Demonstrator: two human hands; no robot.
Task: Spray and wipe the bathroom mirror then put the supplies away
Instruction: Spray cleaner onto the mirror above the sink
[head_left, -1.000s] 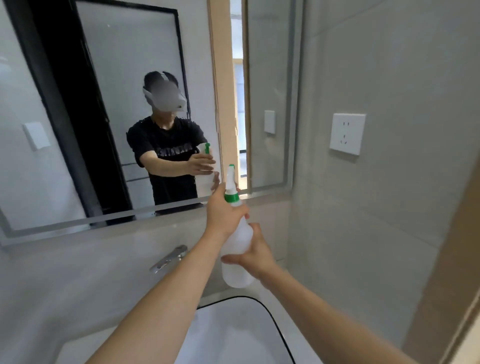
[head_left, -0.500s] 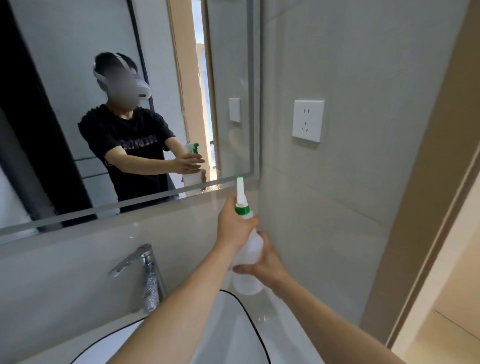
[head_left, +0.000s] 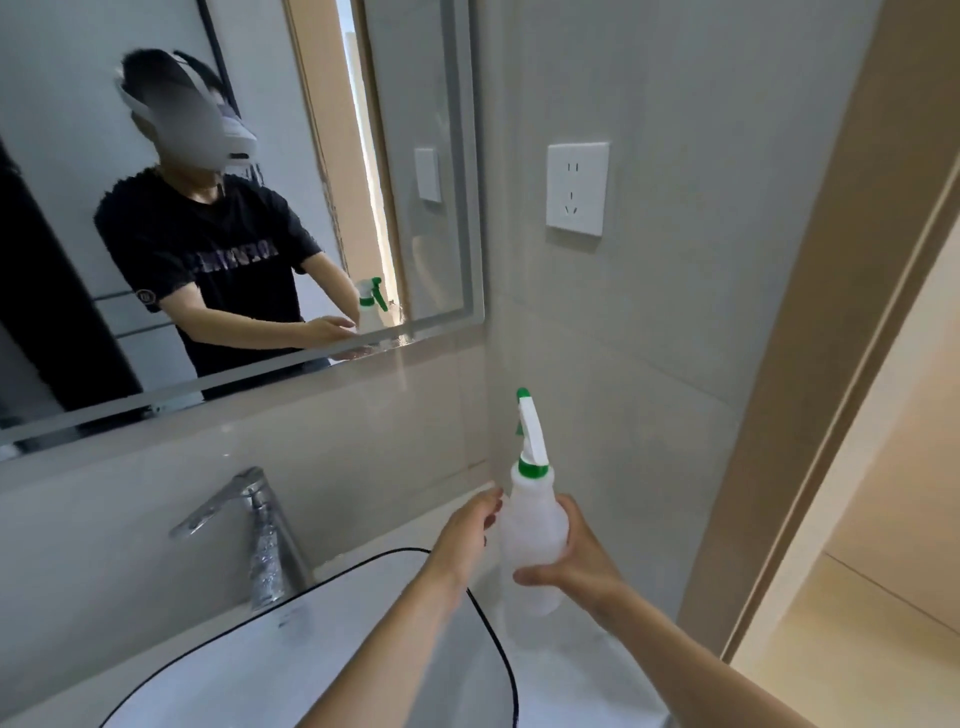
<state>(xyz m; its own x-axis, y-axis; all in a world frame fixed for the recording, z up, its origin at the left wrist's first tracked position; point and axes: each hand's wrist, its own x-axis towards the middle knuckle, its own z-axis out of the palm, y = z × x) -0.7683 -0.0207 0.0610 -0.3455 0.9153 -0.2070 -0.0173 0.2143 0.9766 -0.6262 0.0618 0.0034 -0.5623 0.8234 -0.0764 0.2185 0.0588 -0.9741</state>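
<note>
Head view: right hand (head_left: 576, 564) wraps the body of one spray bottle (head_left: 532, 525), upright, below and right of the mirror (head_left: 291, 218) corner. Left hand (head_left: 467, 535) open, fingers slack just beside the bottle, touch unclear. One faucet (head_left: 249, 525), one sink (head_left: 322, 649) left of bottle.

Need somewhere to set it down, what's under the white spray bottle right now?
White countertop beside the black-rimmed white basin. The white spray bottle is in the right hand; whether its base touches is unclear.
</note>
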